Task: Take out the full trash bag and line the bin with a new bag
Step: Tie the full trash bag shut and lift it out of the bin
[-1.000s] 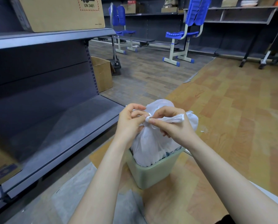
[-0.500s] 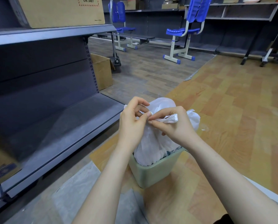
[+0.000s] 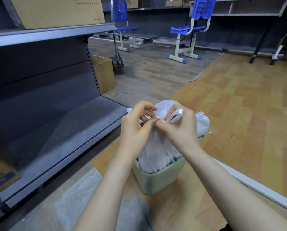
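Observation:
A full white trash bag (image 3: pixel 157 152) bulges out of a small pale green bin (image 3: pixel 159 180) standing on the wooden floor. Above the bin, my left hand (image 3: pixel 136 127) pinches one twisted strip of the bag's top between thumb and fingers. My right hand (image 3: pixel 179 129) grips the other handle, which stands up as a small loop over my knuckles. The two hands meet fingertip to fingertip at the bag's gathered neck. No new bag can be made out for certain.
A grey metal shelving unit (image 3: pixel 56 130) runs along the left, with a cardboard box (image 3: pixel 56 10) on its upper shelf. Another cardboard box (image 3: pixel 104 74) sits on the floor past it. Blue chairs (image 3: pixel 189 29) stand at the back. A clear plastic sheet (image 3: pixel 82 197) lies near my arms.
Both hands have kept working the bag's top together. The right-hand strip, earlier pulled out sideways, now stands up as a loop over my right knuckles. The bin has not moved.

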### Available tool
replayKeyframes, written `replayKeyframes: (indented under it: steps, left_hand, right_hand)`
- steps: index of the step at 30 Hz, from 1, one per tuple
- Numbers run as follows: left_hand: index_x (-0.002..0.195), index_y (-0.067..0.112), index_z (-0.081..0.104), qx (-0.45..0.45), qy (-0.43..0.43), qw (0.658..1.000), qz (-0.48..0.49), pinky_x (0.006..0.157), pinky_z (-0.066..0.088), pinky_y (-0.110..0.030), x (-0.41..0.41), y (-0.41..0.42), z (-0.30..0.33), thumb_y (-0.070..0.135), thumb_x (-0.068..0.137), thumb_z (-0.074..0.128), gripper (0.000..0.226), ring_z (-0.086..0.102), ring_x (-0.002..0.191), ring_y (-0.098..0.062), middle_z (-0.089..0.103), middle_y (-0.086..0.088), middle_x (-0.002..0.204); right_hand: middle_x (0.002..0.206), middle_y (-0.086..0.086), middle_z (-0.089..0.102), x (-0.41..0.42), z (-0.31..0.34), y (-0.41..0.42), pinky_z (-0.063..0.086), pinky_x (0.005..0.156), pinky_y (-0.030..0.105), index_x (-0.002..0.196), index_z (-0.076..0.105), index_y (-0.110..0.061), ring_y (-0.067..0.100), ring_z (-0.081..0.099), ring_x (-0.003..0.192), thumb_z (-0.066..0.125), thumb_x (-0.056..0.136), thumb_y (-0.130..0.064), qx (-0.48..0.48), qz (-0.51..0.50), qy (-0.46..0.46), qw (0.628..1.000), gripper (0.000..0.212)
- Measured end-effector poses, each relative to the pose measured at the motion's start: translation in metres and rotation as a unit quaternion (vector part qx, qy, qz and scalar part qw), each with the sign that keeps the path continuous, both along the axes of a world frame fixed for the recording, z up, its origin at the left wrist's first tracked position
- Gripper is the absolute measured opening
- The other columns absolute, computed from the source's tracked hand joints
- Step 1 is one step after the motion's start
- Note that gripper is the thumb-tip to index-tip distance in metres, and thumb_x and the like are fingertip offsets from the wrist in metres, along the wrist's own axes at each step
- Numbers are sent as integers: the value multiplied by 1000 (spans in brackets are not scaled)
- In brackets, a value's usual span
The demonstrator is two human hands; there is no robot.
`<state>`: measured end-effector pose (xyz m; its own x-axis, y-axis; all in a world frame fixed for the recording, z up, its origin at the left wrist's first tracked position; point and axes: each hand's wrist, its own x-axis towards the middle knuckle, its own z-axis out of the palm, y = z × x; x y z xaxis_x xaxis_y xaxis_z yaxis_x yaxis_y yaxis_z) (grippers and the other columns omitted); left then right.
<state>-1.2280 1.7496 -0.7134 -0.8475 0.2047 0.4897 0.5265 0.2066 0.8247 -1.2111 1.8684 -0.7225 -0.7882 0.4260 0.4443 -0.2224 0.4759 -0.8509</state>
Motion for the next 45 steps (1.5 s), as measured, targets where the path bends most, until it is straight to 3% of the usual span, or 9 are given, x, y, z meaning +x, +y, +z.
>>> replayKeyframes:
  steps: [6,10,13,16,24,31,36,41,45]
  left_hand:
    - [113,8,64,46,-145,982,-114,74,56,-21,-7,-6,0,-1,93,50,26,65,77,-12,65,-12,104]
    - [116,2,64,84,-221,962,-139,87,55,-33,-15,-8,-3,1,91,55,27,67,96,-26,68,-25,105]
    - [107,0,67,119,-245,947,-168,84,57,-31,-21,-11,-5,-2,87,58,22,68,92,-22,72,-16,98]
    - [91,4,70,134,-247,945,-168,75,58,-24,-22,-9,-9,-4,84,59,15,69,77,-12,74,-1,78]
    - [81,2,68,161,-247,953,-73,60,54,-19,-18,-2,-14,1,87,60,10,66,60,-10,70,0,62]
    - [71,22,59,11,-84,996,42,67,48,-28,-9,6,-13,13,91,58,22,59,70,-12,64,5,69]
    - [79,13,55,-94,13,989,115,69,32,-21,-5,11,-17,18,94,51,16,43,80,-12,51,7,78]
    - [70,15,47,-16,-142,988,60,54,31,-14,-3,14,-16,20,97,44,28,38,60,-8,43,7,66]
    - [67,7,47,81,-212,974,2,57,28,-24,0,14,-14,13,98,43,32,36,64,-15,41,-6,66]
  right_hand:
    - [60,-16,57,3,-10,-3,47,62,30,69,61,-10,13,59,67,68,69,-14,53,-23,108,992,8]
    - [65,-11,59,0,-12,-1,49,58,30,70,64,-6,12,61,63,68,71,-6,94,2,154,984,5]
    - [66,-11,60,-2,-11,2,49,57,31,71,65,-7,12,61,62,68,72,-5,120,29,156,980,5]
    - [65,-10,62,-2,-9,7,50,58,28,72,65,-9,12,63,62,68,74,-4,125,57,144,980,6]
    - [84,-14,69,5,-9,21,48,77,9,91,73,-9,0,66,85,68,82,-4,101,166,62,979,12]
    - [72,-11,67,7,-5,25,51,69,18,77,73,-7,9,66,72,70,79,-23,142,94,79,982,16]
    - [74,-15,65,12,2,23,49,73,17,74,66,-22,1,62,76,71,80,-10,59,97,20,993,14]
    - [69,-15,65,16,2,25,47,69,17,75,70,-10,4,61,70,74,76,-6,29,66,25,997,6]
    - [80,-17,63,19,1,21,47,78,19,87,74,-13,7,63,81,72,80,-10,17,41,38,998,8]
